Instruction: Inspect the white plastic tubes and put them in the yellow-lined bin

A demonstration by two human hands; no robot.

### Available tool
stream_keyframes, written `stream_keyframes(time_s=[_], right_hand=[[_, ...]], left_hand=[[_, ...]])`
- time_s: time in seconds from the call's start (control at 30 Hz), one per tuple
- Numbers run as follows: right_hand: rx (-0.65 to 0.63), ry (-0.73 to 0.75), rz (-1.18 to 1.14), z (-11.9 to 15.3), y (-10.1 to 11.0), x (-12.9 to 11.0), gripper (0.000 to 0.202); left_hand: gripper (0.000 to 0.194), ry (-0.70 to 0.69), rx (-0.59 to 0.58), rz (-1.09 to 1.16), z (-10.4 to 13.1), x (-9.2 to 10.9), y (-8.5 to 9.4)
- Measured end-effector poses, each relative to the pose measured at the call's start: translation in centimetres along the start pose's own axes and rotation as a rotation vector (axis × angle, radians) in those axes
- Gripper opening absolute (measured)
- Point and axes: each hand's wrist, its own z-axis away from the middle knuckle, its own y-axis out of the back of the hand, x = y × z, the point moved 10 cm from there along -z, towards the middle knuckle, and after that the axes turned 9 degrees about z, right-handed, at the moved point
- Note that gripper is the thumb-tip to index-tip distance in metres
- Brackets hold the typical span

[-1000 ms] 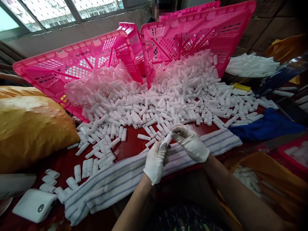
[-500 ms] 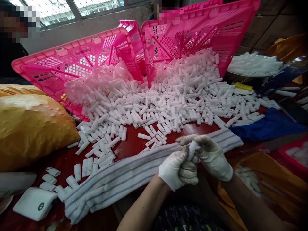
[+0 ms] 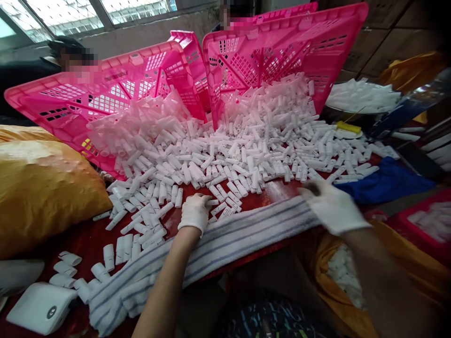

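Note:
My left hand [image 3: 195, 212], in a white glove, reaches over the far edge of a striped towel [image 3: 232, 246]. Its fingers close on the left end of a short white plastic tube [image 3: 213, 202] lying on the red table. Close by lie several more such tubes with dark printed marks. My right hand [image 3: 333, 204], also gloved, is over the towel's right end and blurred by motion; whether anything is in its fingers cannot be made out.
Two tilted pink baskets [image 3: 141, 70] spill a large heap of white tubes [image 3: 246, 141]. A yellow sack [image 3: 49, 192] stands left, a white box-shaped device [image 3: 41, 307] nearer me. A blue cloth [image 3: 387, 180] and an orange bag [image 3: 387, 267] holding tubes are right. Other people are behind the baskets.
My hands, together around a white tube before, have parted. The left moved left and forward to a tube on the table; the right moved right and up. The view shifted slightly.

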Motion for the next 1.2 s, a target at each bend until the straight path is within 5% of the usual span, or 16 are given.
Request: stream_keyframes(time_s=[0.13, 0.23, 0.33, 0.47, 0.6, 0.7, 0.97, 1.2], right_hand=[[-0.113, 0.146, 0.183, -2.6, -7.8, -9.9, 0.041], [-0.071, 0.185, 0.335, -3.2, -10.6, -12.4, 0.039], [-0.011, 0.108, 0.325, -3.1, -11.0, -11.0, 0.048], [0.001, 0.08, 0.161, -2.3, -10.6, -8.9, 0.051], [-0.156, 0.226, -0.513, -0.6, -9.5, -10.0, 0.042], [-0.312, 0.129, -0.892, 0.4, -9.0, -10.4, 0.036], [-0.534, 0.293, -0.727, 2.9, -9.2, -14.1, 0.032], [-0.354, 0.049, -1.01, 3.4, -10.3, -10.2, 0.035]], left_hand=[[0.025, 0.036, 0.062, 0.118, 0.3, 0.3, -0.4], [0.026, 0.055, 0.221, 0.487, 1.5, 0.2, 0.1], [0.03, 0.092, 0.257, 0.826, 2.5, 1.0, -0.9], [0.035, 0.179, 0.184, 1.016, 3.1, 3.4, -2.6], [0.038, 0.226, 0.049, 1.199, 3.5, 5.7, -3.4], [0.036, 0.191, 0.026, 1.239, 4.0, 7.0, -2.5], [0.025, -0.01, 0.208, 0.999, 5.9, 9.9, -1.2], [0.025, 0.091, 0.234, 0.971, 6.0, 9.0, -1.8]])
